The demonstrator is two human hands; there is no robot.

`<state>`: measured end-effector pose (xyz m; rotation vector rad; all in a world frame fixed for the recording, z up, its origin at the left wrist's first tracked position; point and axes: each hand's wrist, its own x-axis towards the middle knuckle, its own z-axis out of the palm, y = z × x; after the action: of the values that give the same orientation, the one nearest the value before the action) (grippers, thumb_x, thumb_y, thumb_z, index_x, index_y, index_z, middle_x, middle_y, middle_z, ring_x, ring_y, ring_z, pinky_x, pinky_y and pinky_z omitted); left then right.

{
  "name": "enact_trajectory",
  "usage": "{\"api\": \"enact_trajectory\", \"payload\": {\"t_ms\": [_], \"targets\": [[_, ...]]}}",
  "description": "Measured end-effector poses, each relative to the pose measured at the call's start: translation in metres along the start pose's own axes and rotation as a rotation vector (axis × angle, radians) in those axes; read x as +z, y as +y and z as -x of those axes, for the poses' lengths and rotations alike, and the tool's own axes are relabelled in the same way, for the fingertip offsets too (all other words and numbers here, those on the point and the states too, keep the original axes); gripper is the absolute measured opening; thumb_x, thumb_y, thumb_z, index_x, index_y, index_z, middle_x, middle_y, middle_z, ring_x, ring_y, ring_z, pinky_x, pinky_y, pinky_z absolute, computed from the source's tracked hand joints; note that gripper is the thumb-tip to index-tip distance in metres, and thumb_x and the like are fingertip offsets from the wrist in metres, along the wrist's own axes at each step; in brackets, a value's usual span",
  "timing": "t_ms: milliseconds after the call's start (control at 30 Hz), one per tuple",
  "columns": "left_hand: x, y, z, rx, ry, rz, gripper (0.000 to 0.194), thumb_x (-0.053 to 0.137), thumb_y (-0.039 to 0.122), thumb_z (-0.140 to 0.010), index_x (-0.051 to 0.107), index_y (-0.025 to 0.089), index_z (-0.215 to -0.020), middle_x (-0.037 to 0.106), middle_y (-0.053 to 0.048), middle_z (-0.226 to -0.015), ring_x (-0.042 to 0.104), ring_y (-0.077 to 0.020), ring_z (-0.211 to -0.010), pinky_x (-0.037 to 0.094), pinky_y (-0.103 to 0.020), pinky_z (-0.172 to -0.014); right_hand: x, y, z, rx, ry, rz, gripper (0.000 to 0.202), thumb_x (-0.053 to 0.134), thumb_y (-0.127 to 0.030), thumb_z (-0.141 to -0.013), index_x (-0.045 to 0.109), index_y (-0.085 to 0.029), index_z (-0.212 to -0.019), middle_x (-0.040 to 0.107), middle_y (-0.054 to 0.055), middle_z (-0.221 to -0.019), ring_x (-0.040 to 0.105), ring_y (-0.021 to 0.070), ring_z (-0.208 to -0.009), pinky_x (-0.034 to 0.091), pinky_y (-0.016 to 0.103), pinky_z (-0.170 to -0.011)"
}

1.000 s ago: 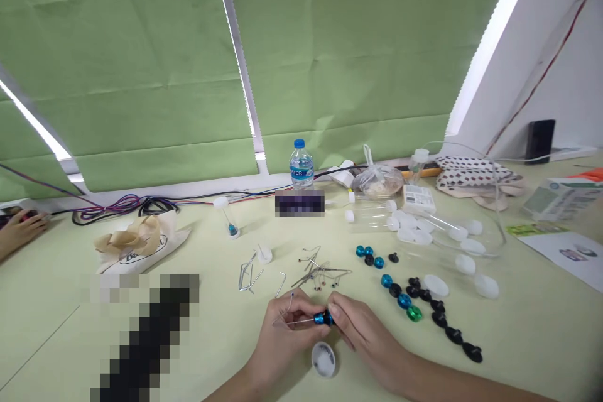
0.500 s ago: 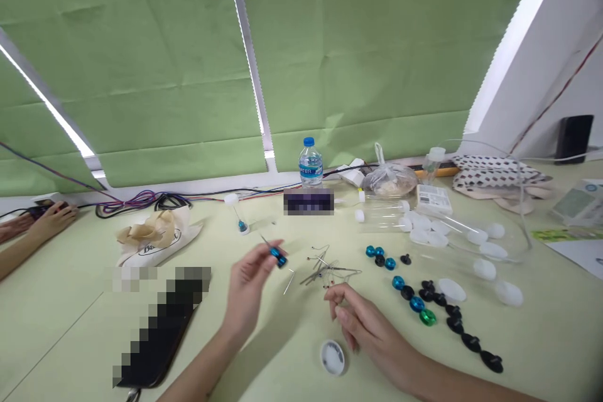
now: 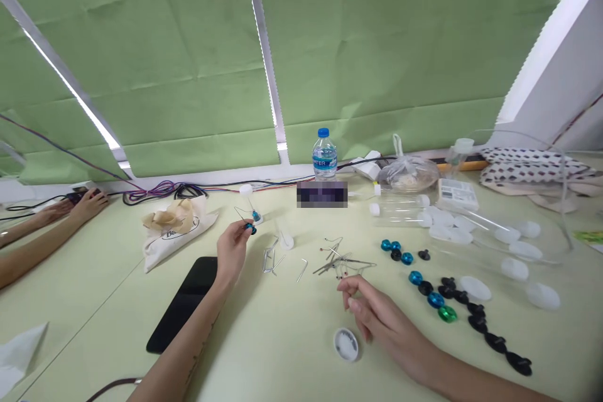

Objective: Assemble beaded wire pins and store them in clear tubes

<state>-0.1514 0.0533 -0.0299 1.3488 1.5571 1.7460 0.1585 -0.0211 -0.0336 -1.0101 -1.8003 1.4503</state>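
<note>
My left hand (image 3: 232, 252) is pinched on a small blue-and-black knob with a thin bent wire (image 3: 251, 227) sticking out of it. Just behind it stands a clear tube (image 3: 250, 204) with a white cap and a blue knob inside. My right hand (image 3: 372, 314) hovers with loosely curled fingers, the thumb apart from the index, and nothing visible in it. Close to its fingertips lies a tangle of thin metal wires (image 3: 346, 262). A round white cap (image 3: 346, 345) holding small dark bits sits below that hand. Bent metal hex keys (image 3: 269, 260) lie between the hands.
Rows of blue knobs (image 3: 436, 299) and black knobs (image 3: 495, 343) lie at right, before clear tubes (image 3: 400, 218). A water bottle (image 3: 325, 157) stands at the back. At left are a phone (image 3: 181, 308), a paper bag (image 3: 181, 232) and another person's hands (image 3: 89, 206).
My left hand has moved left and away from me, carrying the knob close to the standing tube. The view has shifted left. My right hand stays loosely curled near the wires.
</note>
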Motion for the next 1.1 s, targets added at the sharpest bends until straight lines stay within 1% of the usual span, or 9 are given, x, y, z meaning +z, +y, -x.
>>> {"api": "enact_trajectory", "payload": {"t_ms": [100, 267, 333, 400, 533, 633, 733, 933, 1100], "targets": [[0.002, 0.016, 0.005, 0.026, 0.006, 0.024, 0.026, 0.067, 0.032, -0.073, 0.067, 0.013, -0.091, 0.069, -0.009, -0.088, 0.064, -0.0206, -0.083, 0.049, -0.034, -0.081, 0.000, 0.000, 0.000, 0.011, -0.004, 0.022, 0.032, 0.036, -0.048, -0.094, 0.047, -0.023, -0.111, 0.052, 0.002, -0.090, 0.049, 0.0117, -0.060, 0.043, 0.029, -0.063], [0.008, 0.060, 0.026, 0.135, 0.058, 0.141, 0.024, 0.063, 0.031, -0.080, 0.064, 0.017, -0.099, 0.067, -0.006, -0.097, 0.063, -0.0179, -0.086, 0.048, -0.029, -0.081, 0.000, 0.004, 0.000, 0.000, 0.013, 0.027, 0.031, 0.036, -0.047, -0.095, 0.048, -0.023, -0.110, 0.054, 0.002, -0.089, 0.048, 0.0112, -0.059, 0.042, 0.028, -0.061], [0.015, 0.075, 0.040, 0.079, -0.064, 0.197, 0.026, 0.063, 0.032, -0.081, 0.065, 0.017, -0.102, 0.067, -0.005, -0.087, 0.064, -0.0167, -0.077, 0.048, -0.029, -0.078, 0.001, 0.006, 0.000, -0.007, 0.035, -0.002, 0.030, 0.037, -0.045, -0.095, 0.049, -0.023, -0.110, 0.052, 0.002, -0.087, 0.048, 0.0104, -0.058, 0.041, 0.027, -0.058], [0.024, 0.083, 0.057, -0.027, -0.284, 0.278, 0.027, 0.061, 0.032, -0.083, 0.067, 0.017, -0.103, 0.066, -0.004, -0.080, 0.062, -0.0162, -0.070, 0.048, -0.029, -0.073, 0.000, 0.006, 0.001, -0.027, 0.069, -0.047, 0.029, 0.037, -0.044, -0.095, 0.051, -0.022, -0.107, 0.050, 0.000, -0.083, 0.047, 0.0097, -0.056, 0.038, 0.025, -0.054], [0.042, 0.087, 0.087, -0.194, -0.681, 0.375, 0.028, 0.057, 0.031, -0.085, 0.069, 0.016, -0.107, 0.062, -0.007, -0.083, 0.057, -0.0159, -0.070, 0.046, -0.029, -0.070, -0.006, 0.001, -0.002, -0.079, 0.134, -0.133, 0.027, 0.040, -0.041, -0.095, 0.055, -0.020, -0.102, 0.047, -0.001, -0.073, 0.047, 0.0109, -0.057, 0.036, 0.025, -0.051], [0.049, 0.085, 0.101, -0.327, -0.818, 0.420, 0.029, 0.057, 0.033, -0.086, 0.069, 0.016, -0.106, 0.062, -0.007, -0.080, 0.055, -0.0154, -0.068, 0.044, -0.029, -0.068, -0.016, -0.010, -0.007, -0.112, 0.142, -0.208, 0.026, 0.045, -0.039, -0.093, 0.058, -0.021, -0.108, 0.050, -0.001, -0.072, 0.049, 0.0123, -0.061, 0.039, 0.027, -0.057], [0.053, 0.084, 0.109, -0.467, -0.873, 0.498, 0.030, 0.056, 0.035, -0.086, 0.068, 0.014, -0.104, 0.064, -0.009, -0.079, 0.053, -0.0135, -0.063, 0.041, -0.027, -0.063, -0.025, -0.023, -0.010, -0.141, 0.131, -0.302, 0.028, 0.052, -0.040, -0.090, 0.059, -0.025, -0.113, 0.053, 0.002, -0.086, 0.051, 0.0132, -0.067, 0.042, 0.029, -0.063], [0.062, 0.081, 0.122, -0.738, -0.945, 0.707, 0.029, 0.054, 0.035, -0.087, 0.063, 0.010, -0.097, 0.064, -0.012, -0.078, 0.044, -0.0072, -0.049, 0.031, -0.021, -0.051, -0.032, -0.034, -0.010, -0.220, 0.062, -0.375, 0.014, 0.058, -0.031, -0.087, 0.070, -0.024, -0.090, 0.051, 0.002, -0.090, 0.054, 0.0113, -0.067, 0.046, 0.028, -0.062], [0.072, 0.081, 0.136, -0.811, -0.937, 0.741, 0.025, 0.047, 0.031, -0.091, 0.058, 0.009, -0.088, 0.061, -0.011, -0.078, 0.031, -0.0016, -0.039, 0.019, -0.020, -0.041, -0.033, -0.041, -0.007, -0.289, -0.091, -0.393, 0.014, 0.059, -0.022, -0.087, 0.072, -0.025, -0.092, 0.055, 0.004, -0.104, 0.059, 0.0086, -0.065, 0.052, 0.027, -0.064]]}}
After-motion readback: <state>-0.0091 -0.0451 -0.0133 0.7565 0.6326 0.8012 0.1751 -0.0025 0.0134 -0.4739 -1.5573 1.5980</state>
